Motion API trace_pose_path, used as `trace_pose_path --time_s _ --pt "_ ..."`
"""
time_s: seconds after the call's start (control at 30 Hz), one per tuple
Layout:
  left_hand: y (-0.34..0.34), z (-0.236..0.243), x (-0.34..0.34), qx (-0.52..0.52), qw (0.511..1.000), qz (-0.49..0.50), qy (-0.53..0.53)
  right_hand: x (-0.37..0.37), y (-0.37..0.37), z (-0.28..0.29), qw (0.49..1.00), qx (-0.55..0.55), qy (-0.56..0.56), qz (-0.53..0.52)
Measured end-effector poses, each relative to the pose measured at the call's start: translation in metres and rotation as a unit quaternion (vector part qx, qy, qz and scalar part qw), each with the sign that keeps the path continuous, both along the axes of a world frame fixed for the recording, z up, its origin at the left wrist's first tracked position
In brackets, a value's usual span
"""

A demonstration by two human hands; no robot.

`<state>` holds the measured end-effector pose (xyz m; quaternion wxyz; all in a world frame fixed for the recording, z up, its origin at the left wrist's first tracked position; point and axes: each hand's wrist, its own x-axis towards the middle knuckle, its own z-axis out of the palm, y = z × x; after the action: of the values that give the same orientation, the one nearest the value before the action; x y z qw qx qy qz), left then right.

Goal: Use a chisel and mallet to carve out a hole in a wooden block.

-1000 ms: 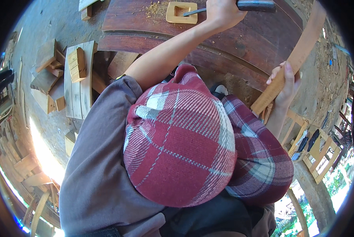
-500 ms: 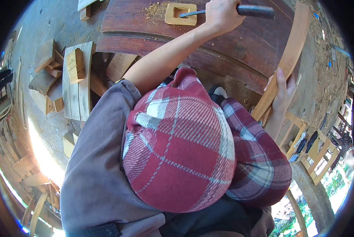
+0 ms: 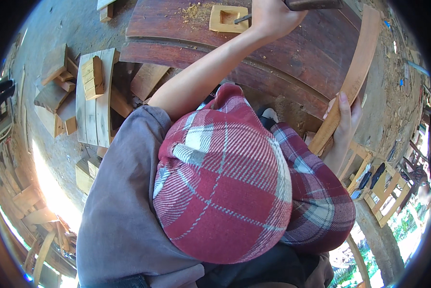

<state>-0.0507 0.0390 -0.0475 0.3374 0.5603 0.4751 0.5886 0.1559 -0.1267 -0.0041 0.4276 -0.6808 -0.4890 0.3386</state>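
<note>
My left hand (image 3: 276, 18) is closed around a chisel (image 3: 316, 5) with a dark round handle, at the far edge of view. The chisel's narrow metal blade reaches left into a square recess in a small pale wooden block (image 3: 215, 20). That block lies on a reddish-brown wooden board (image 3: 292, 53). On the right, my right hand (image 3: 346, 117) grips a long flat wooden bar (image 3: 357, 62) near its lower end, the thumb over its face. The bar slants up and away along the board's right side. Part of the left hand's grip is cut off by the frame.
Wood shavings (image 3: 196, 13) lie left of the block. Offcuts (image 3: 54, 96) are piled on the floor at left, beside a pale plank (image 3: 94, 110) carrying a short wooden piece (image 3: 91, 79). My knees in red plaid cloth (image 3: 225, 177) fill the middle. A wooden frame (image 3: 386, 197) stands at right.
My left hand and the chisel have moved slightly farther away, and less of the blade shows. The wooden block has shifted slightly right. The bar in my right hand sits a little lower.
</note>
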Motion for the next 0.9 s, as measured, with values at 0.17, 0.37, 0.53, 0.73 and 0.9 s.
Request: trace_pose_path --time_s 0.17,0.37,0.53,0.73,0.9 --pt "0.006 0.002 -0.006 -0.017 1.0 -0.006 -0.015 -0.001 0.002 0.005 0.998 -0.059 -0.001 0.022" --pt "0.0 -0.019 0.015 0.021 0.991 -0.039 0.123 -0.01 0.003 0.014 0.999 -0.03 -0.008 0.035" --pt "0.009 -0.044 0.018 0.036 0.972 -0.069 0.224 -0.016 0.003 0.013 0.998 -0.012 -0.029 0.046" --pt "-0.012 -0.057 0.007 0.04 0.914 -0.166 0.369 0.003 -0.002 -0.001 0.998 -0.042 0.004 0.05" --pt "0.015 -0.033 0.002 0.08 0.971 -0.048 0.218 0.002 -0.003 0.001 0.998 -0.05 0.005 0.034"
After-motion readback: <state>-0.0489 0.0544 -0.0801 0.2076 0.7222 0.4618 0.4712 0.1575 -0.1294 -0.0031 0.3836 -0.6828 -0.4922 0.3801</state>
